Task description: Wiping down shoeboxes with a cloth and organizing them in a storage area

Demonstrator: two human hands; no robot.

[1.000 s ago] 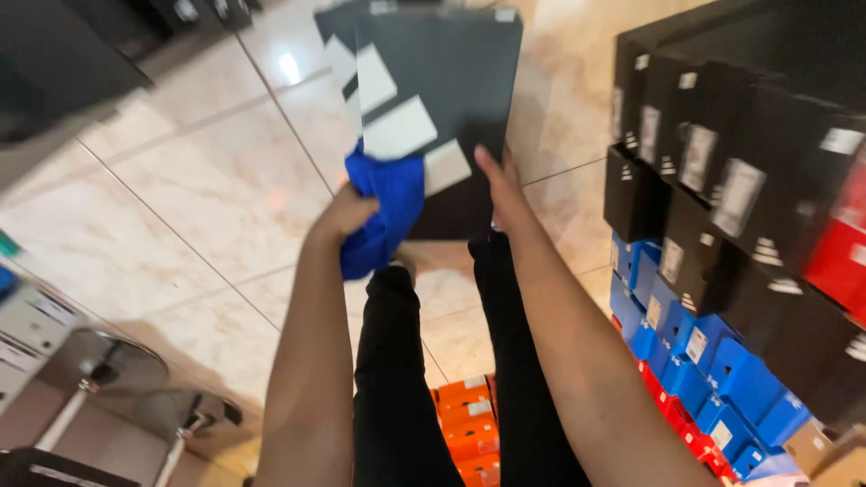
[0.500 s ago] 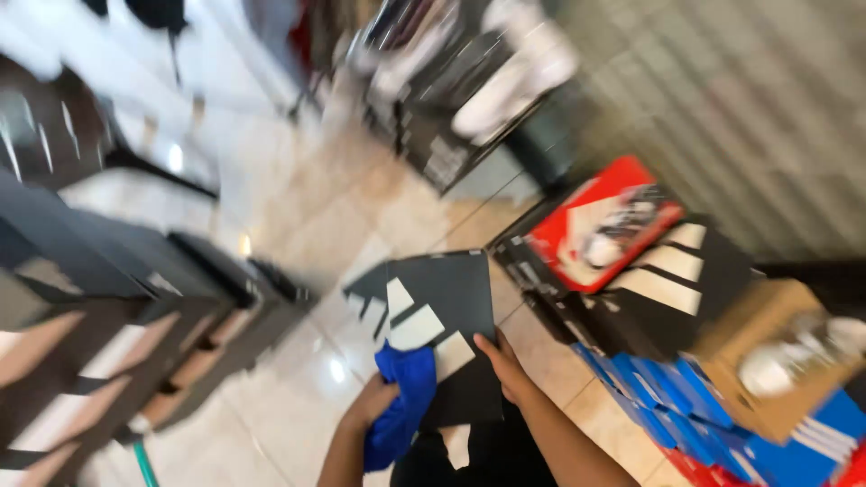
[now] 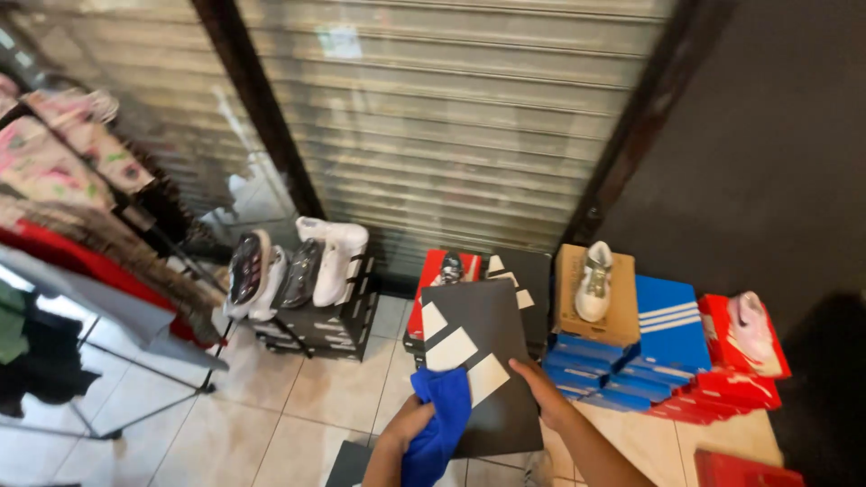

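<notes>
Your view has swung up from the floor tiles to the shutter [image 3: 469, 108], your left hand [image 3: 408, 426] closed on a blue cloth [image 3: 439, 419], right hand [image 3: 541, 392] pinching the black box lid [image 3: 483, 361] by its right edge, stacked shoe boxes [image 3: 649, 361] just right, bare tile [image 3: 298, 406] left.

**Black box lid and blue cloth held above tiled floor**

A flat black shoebox lid [image 3: 483, 361] with three slanted white stripes is held tilted, its lower right edge gripped. A crumpled bright blue cloth [image 3: 439, 424] presses against its lower left corner.
</notes>
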